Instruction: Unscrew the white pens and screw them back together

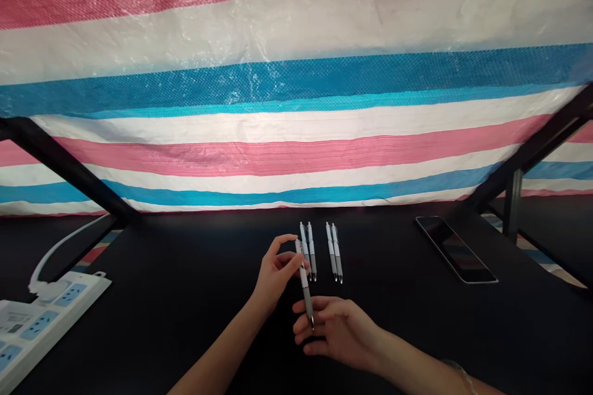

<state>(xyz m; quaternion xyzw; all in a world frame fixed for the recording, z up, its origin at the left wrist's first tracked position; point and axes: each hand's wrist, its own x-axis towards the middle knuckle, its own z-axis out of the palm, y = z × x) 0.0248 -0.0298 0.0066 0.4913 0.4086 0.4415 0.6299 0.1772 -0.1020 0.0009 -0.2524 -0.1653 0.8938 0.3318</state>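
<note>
A white click pen [303,279] with a grey grip is pinched in my left hand [277,268], its tip pointing down toward me. My left index finger rests at the pen's top end. Just below, my right hand [343,328] is open, fingers spread behind the pen's lower part; whether they touch it I cannot tell. Beyond my left hand lie two similar pens [312,253], side by side and partly hidden by the fingers. Another two pens [334,252] lie close together to their right, tips toward me.
On the black table [194,296], a smartphone [456,250] lies at the right. A white power strip [50,315] with a plugged-in white cable [60,241] sits at the left. Striped plastic sheeting [296,99] hangs behind, between black frame bars [523,154].
</note>
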